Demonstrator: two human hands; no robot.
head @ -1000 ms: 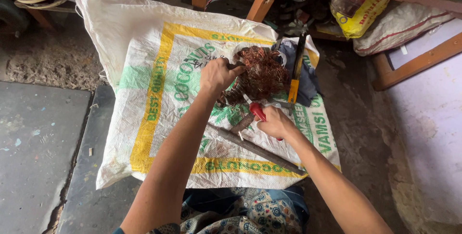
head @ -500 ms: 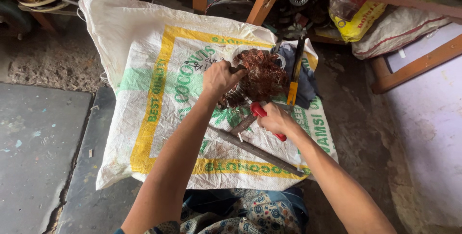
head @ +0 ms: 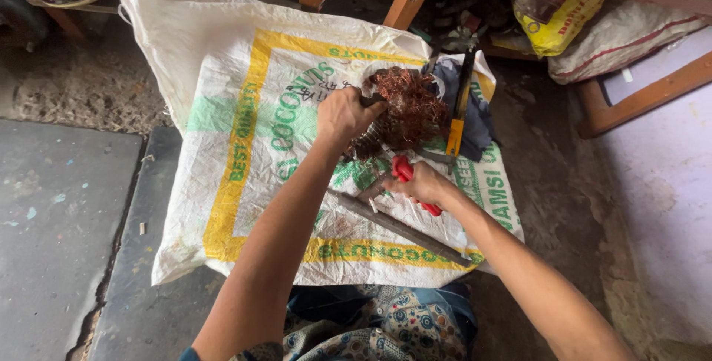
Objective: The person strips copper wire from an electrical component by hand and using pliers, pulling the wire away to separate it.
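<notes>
The grey concrete floor [head: 67,205] is covered by a white woven sack [head: 222,79] with yellow and green print, spread flat. On the sack are laid a tangle of copper wire [head: 408,105], a long dark metal bar [head: 404,229], a yellow-handled tool [head: 460,112] and a dark blue cloth [head: 478,120].

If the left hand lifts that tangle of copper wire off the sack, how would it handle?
The copper wire is a loose, springy-looking tangle, so it would probably sag and shift rather than stay stiff. It seems bound to a dark metal core under the left hand, so likely heavy for its size. Stray strands may snag the woven sack.
</notes>
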